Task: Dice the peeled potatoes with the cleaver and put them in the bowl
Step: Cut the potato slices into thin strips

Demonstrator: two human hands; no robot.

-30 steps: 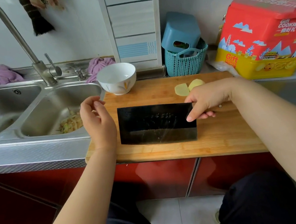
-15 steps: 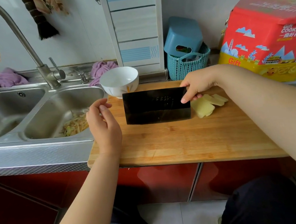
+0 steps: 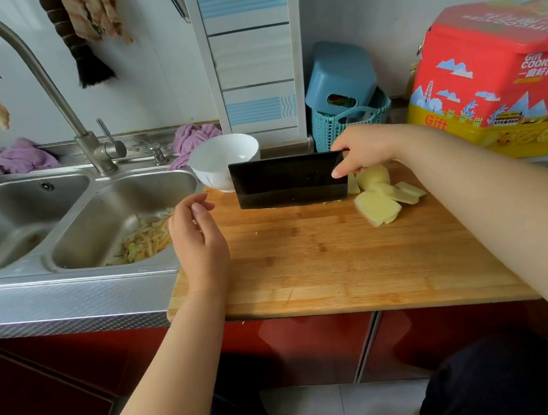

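Note:
My right hand (image 3: 366,148) grips the black cleaver (image 3: 288,180) by its hidden handle, forefinger laid on the blade's side. The blade stands edge-down on the wooden cutting board (image 3: 322,263), right in front of the white bowl (image 3: 218,160) at the board's far left corner. Several pale potato slices (image 3: 381,197) lie on the board just right of the blade, below my right wrist. My left hand (image 3: 198,235) hovers over the board's left edge, fingers loosely curled and holding nothing.
A double steel sink (image 3: 63,212) with a tall tap (image 3: 90,145) lies to the left, peelings (image 3: 144,241) in its right basin. Behind the board stand a teal basket (image 3: 347,111) and a red cookie tin (image 3: 496,79). Purple cloths (image 3: 194,138) lie by the wall.
My right hand carried the cleaver from the board's near middle to its far side beside the bowl. The potato slices now show right of the blade. My left hand barely moved.

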